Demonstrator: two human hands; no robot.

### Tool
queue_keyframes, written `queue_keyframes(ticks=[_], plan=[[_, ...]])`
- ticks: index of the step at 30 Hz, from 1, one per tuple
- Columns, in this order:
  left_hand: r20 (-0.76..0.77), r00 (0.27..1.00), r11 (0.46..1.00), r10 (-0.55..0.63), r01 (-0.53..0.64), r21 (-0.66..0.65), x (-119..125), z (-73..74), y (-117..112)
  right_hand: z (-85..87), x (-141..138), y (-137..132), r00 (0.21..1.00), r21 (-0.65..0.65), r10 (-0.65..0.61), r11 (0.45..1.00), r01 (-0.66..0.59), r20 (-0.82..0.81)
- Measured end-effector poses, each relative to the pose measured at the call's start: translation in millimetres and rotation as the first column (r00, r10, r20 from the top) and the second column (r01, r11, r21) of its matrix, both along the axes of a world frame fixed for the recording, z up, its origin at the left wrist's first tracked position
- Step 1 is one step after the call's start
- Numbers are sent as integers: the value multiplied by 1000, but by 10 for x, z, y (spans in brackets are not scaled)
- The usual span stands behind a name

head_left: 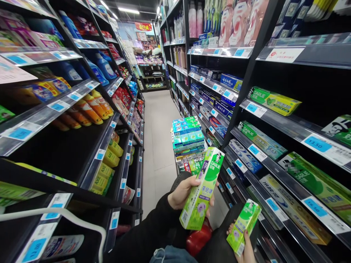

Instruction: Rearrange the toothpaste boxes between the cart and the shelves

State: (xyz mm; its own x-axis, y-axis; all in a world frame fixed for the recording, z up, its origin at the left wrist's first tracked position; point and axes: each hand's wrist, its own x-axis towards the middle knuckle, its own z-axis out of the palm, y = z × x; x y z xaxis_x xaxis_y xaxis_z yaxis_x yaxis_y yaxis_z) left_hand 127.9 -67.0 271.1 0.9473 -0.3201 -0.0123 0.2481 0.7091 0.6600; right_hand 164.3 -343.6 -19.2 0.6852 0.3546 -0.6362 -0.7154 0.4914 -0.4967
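My left hand (pixel 181 193) is wrapped round a large green toothpaste box (pixel 201 193) marked DARLIE, held upright and leaning right, with purple flowers on its front. Lower and to the right, my right hand (pixel 248 247) grips a smaller green toothpaste carton (pixel 243 227) by its sides, tilted the same way. Both hands are above my lap, apart from each other. Beyond the larger box stands a stack of toothpaste boxes (pixel 188 138) in blue and green. Something red and shiny (pixel 199 237) shows below the left hand, mostly hidden.
Shelves on the right hold more DARLIE boxes (pixel 274 101) and a gold-coloured box (pixel 296 212) behind price tags. Shelves on the left carry yellow AXE bottles (pixel 102 179) and orange bottles (pixel 91 109). A pale floor aisle (pixel 156 120) runs between them. A white curved tube (pixel 82 221) crosses the lower left.
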Motion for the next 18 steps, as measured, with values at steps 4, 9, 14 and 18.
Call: queue_keyframes(ticks=[4,9,14,18], plan=[[195,924,899,329,-369,234,39,20,-14,95,-4,12,998,-9,-39,999,39,-46],[506,618,486,602,-786,382,36,-8,16,136,21,-12,997,4,-2,1000,2,-76],[489,635,504,598,-772,387,33,-95,118,109,37,-39,997,9,69,998,-69,-33],[292,672,619,681,-741,263,55,-336,203,140,36,-21,998,-5,48,999,-48,-52]])
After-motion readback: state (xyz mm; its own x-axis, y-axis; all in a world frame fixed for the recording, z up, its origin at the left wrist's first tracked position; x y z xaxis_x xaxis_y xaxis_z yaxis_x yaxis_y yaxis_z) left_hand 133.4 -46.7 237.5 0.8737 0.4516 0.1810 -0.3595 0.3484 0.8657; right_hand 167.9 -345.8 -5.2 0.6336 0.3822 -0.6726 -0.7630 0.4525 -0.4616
